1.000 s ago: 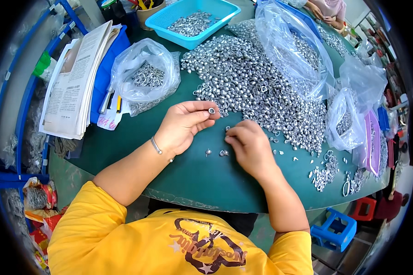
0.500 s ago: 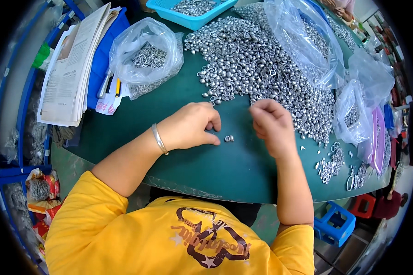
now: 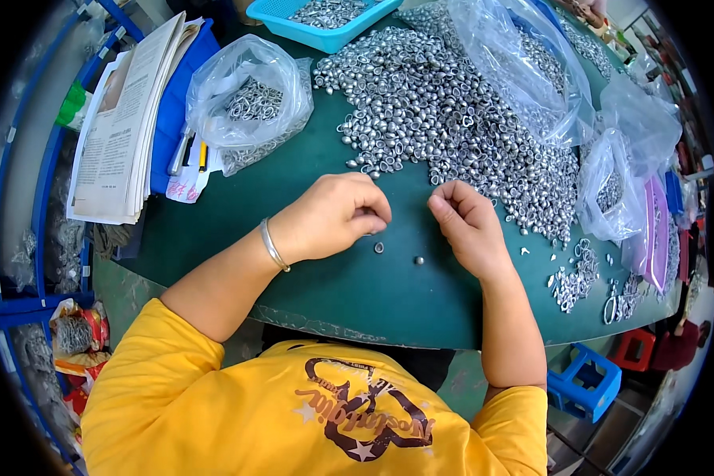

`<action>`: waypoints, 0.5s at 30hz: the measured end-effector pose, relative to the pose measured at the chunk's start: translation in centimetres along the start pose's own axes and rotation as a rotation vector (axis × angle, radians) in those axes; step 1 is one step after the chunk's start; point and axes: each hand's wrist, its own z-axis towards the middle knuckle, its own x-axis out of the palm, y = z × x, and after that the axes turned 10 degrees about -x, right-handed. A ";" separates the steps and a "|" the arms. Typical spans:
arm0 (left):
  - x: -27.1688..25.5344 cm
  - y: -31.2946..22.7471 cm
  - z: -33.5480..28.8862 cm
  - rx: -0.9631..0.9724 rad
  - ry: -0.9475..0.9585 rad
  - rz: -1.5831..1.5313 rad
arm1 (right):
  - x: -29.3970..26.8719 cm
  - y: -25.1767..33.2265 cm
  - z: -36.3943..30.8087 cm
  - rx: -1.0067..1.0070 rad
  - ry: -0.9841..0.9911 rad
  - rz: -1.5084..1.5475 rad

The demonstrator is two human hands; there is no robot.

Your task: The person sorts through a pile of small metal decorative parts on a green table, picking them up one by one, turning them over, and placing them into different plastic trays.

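Observation:
Just beyond the table's near edge lie two small silvery metal pieces. One is a hollow oval cup (image 3: 379, 247) next to my left thumb, and the other is a small rounded piece (image 3: 419, 260) to its right. My left hand (image 3: 335, 216) hovers over the green table with its fingers curled in toward the thumb; whatever may be between them is hidden. My right hand (image 3: 470, 230) is closed in a pinch, thumb against index finger, near the front of a large heap of similar metal pieces (image 3: 452, 103). Anything at its fingertips is too small to make out.
A clear bag of metal rings (image 3: 250, 103) stands far left, beside papers (image 3: 119, 127) and a blue bin (image 3: 184, 95). A light-blue basket (image 3: 325, 36) sits at the back. Plastic bags (image 3: 523, 71) lie over the heap; loose scraps (image 3: 571, 282) are at right.
The two small pieces, side by side before, now lie apart and nearer to me. My left fingers have drawn closer to the thumb. My right hand has turned, showing its thumb.

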 end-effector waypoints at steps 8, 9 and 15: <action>1.1 0.6 -0.6 0.228 0.047 0.263 | -0.2 2.2 -2.0 -0.294 0.406 -0.723; 1.2 0.4 -0.6 0.227 0.045 0.253 | -0.3 2.0 -2.1 -0.292 0.404 -0.736; 1.6 0.6 -0.5 0.320 0.038 0.233 | 0.0 2.0 -1.7 -0.363 0.304 -0.734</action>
